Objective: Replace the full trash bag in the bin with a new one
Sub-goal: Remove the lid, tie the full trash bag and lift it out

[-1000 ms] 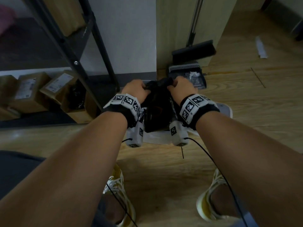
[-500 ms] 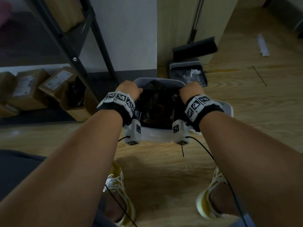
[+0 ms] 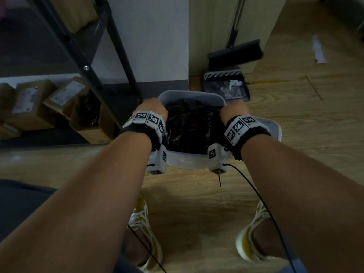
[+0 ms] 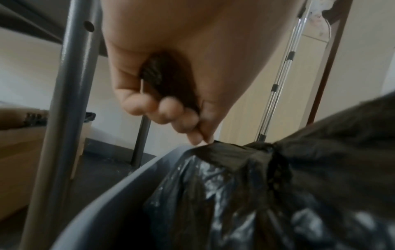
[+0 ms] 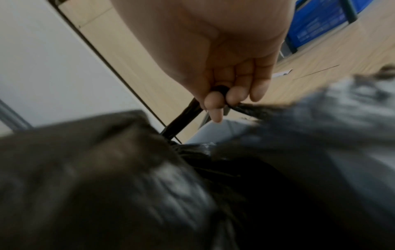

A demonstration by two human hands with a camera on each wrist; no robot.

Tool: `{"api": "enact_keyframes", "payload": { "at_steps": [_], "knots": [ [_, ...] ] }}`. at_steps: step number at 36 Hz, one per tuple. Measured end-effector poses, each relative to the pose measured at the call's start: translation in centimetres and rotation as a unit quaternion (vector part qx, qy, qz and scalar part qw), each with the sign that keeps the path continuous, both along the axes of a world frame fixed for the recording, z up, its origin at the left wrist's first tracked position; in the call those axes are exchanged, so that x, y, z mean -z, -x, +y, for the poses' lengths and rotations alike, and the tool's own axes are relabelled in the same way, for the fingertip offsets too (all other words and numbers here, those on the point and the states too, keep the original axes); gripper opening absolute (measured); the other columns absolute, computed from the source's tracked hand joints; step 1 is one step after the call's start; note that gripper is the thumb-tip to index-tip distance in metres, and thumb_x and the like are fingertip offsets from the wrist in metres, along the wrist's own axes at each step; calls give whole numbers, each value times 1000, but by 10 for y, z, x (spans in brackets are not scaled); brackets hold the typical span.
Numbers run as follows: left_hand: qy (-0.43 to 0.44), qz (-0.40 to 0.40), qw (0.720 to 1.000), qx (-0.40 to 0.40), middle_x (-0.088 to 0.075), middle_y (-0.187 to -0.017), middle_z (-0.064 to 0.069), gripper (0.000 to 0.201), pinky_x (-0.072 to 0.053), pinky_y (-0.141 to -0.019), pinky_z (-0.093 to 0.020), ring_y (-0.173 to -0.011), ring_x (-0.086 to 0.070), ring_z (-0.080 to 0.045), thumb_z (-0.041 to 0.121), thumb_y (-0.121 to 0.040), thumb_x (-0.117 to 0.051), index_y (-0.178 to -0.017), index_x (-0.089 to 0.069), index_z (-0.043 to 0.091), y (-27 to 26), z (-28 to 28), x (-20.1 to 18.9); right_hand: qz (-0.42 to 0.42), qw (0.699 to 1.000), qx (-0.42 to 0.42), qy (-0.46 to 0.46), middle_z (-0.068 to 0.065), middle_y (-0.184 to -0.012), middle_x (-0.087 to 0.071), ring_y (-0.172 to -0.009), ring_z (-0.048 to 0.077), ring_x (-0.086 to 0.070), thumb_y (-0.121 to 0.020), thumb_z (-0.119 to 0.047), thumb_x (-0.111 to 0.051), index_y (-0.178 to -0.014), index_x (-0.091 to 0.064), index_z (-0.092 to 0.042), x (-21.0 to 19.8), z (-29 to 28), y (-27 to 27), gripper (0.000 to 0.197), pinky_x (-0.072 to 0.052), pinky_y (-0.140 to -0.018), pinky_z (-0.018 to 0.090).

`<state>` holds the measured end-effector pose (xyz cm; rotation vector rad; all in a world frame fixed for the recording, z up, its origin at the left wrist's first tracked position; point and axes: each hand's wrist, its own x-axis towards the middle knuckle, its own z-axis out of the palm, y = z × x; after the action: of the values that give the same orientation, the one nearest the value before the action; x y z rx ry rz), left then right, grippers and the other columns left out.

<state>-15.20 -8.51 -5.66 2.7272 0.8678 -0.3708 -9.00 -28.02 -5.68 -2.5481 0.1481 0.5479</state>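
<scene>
Pinching the trash bag (image 3: 190,127) in the bin (image 3: 183,160), both hands.

Left hand (image 3: 152,108): shelf post (image 3: 129,73) and cardboard boxes (image 3: 65,95) close on its outer side. Right hand (image 3: 235,109): dustpan (image 3: 226,87) and broom (image 3: 235,53) just beyond it, bare floor (image 3: 315,119) open on its outer side. Floor open near the feet too.

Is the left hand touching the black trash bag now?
Touching. The left wrist view shows the left hand pinching a gathered strip of the black trash bag at its fingertips.
</scene>
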Motion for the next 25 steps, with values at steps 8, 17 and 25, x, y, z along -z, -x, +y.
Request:
{"api": "enact_keyframes", "payload": {
  "at_steps": [8,17,25],
  "knots": [
    [369,-209,886,-187,-61,-70,-7,34,-46,-65,-31,-58,-56,-20,30,-92,-58,-67,-60,7,-10,-7,-15,-57,995,-61,48,20,-99,-65,-81,31,-58,-101,-9,-37,-114,-63,6,-3,-7,-19,33,-38,-68,31],
    [452,-164,854,-200,-65,-97,-10,15,-51,-70,-25,-81,-64,-19,15,-92,-58,-100,-65,4,-17,-27,-20,-59,996,-66,3,22,-114,-65,-105,35,-62,-94,-6,-46,-115,-64,4,0,-8,-16,30,-47,-80,35],
    [96,-85,990,-66,-63,-122,-18,41,-47,-89,-36,-112,-59,-34,30,-93,-56,-119,-62,-1,-12,-15,-5,-49,993,-106,8,23,-114,-65,-96,32,-63,-94,-10,-51,-117,-63,5,0,4,-19,30,-50,-79,35]
  ]
}}
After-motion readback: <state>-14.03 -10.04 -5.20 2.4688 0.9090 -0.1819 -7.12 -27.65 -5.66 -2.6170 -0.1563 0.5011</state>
